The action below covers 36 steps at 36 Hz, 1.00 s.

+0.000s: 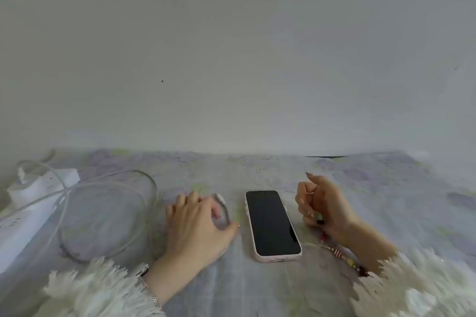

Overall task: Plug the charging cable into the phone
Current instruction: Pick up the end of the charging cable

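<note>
Two empty hands, left (198,224) spread over cable (223,207), right (323,203) loosely curled beside phone (272,222).

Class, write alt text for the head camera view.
A left hand reaches over the white charging cable beside a dark-screened phone lying on a patterned cloth. The right hand hovers loosely curled at the phone's other side.

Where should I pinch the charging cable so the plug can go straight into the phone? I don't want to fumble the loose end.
Take the charging cable by its short stiff plug, the white tip lying just beyond the left hand. Come from above with thumb and forefinger on its flat sides. The cord behind it curves limply, so gripping there would likely give little aim. The phone lies flat, screen up, to the right.
</note>
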Motion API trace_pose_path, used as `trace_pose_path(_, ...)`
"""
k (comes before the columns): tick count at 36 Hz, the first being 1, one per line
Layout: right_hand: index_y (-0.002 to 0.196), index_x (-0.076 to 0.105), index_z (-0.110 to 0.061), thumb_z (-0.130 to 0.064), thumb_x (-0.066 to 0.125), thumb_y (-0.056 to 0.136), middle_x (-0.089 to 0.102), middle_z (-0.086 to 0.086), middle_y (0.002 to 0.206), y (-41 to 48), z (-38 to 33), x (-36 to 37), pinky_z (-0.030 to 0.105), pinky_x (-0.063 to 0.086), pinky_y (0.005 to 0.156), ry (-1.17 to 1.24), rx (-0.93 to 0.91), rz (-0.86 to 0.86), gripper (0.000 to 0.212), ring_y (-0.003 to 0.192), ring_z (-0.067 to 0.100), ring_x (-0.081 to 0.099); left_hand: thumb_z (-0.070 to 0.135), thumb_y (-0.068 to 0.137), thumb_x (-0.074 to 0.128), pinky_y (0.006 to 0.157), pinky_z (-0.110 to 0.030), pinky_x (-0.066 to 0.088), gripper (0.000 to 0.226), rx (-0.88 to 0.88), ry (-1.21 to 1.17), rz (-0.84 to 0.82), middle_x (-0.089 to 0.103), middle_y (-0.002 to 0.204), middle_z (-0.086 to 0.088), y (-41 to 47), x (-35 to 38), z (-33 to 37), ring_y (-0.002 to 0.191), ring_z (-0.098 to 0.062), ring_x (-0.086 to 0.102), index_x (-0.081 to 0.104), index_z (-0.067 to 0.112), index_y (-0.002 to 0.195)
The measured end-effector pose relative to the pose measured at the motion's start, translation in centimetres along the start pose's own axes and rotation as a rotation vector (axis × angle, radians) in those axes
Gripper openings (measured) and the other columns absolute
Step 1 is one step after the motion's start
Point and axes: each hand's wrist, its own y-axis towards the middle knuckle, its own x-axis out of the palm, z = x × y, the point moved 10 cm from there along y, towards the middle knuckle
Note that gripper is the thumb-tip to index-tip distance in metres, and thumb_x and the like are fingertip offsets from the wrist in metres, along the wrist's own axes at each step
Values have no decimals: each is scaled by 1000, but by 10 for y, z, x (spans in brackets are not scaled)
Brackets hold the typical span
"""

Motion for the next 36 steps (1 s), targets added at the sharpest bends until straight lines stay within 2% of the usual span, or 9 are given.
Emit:
trace_pose_path(5,55,45,-10,-49,37,87,36,2,41,0,-2,2,31,8,45,-69,-12,9,50,35,14,23,65,67,58,84,-33,29,36,-18,30,6,53,94,10,1,0,-1,100,-18,44,55,32,82)
trace_pose_path(8,55,45,-11,-52,36,88,37,2,43,-1,-1,2,22,12,40,-111,0,19,53,36,15,24,58,70,58,87,-34,31,29,-12,3,14,56,96,9,2,0,-2,102,-18,46,57,32,82)
trace_pose_path(16,50,49,-14,-53,34,90,39,3,43,-3,-4,3,35,8,49,-138,-7,61,58,38,14,26,42,67,64,85,-35,32,15,-71,-102,10,56,87,8,4,-1,-9,97,-19,47,63,29,75)
trace_pose_path(21,50,49,-14,-51,33,92,40,4,44,-5,-5,2,20,19,38,-144,7,81,58,36,13,29,41,68,63,84,-36,34,18,-88,-71,2,61,85,4,3,-1,-9,94,-22,49,65,24,65)
trace_pose_path(23,50,50,-15,-49,35,92,42,3,45,-5,-6,3,26,15,44,-153,5,84,56,37,13,30,41,71,61,83,-36,35,22,-77,-40,-14,62,85,2,3,0,-7,93,-23,50,68,21,64)
trace_pose_path(24,50,51,-16,-48,37,92,44,3,46,-5,-6,3,30,15,46,-156,-2,88,54,38,13,32,40,72,59,83,-36,36,23,-66,-16,-22,62,87,2,2,0,-5,93,-23,50,69,21,65)
trace_pose_path(27,52,52,-16,-44,39,92,48,4,49,-4,-8,1,27,26,44,-145,-14,103,51,41,13,37,38,78,56,87,-36,37,22,-42,27,-31,61,96,0,0,0,-1,99,-23,50,68,20,78)
trace_pose_path(30,52,54,-16,-44,39,92,52,3,50,-3,-7,1,28,27,47,-132,-8,102,51,42,13,39,36,83,52,90,-35,37,22,-21,67,-41,59,104,-1,-1,1,3,105,-22,49,63,19,92)
trace_pose_path(36,54,59,-17,-46,40,91,57,3,52,-2,-3,1,26,32,46,-115,12,89,50,42,12,43,29,89,45,89,-31,40,21,52,127,-41,59,104,-2,-2,1,11,102,-20,50,59,15,96)
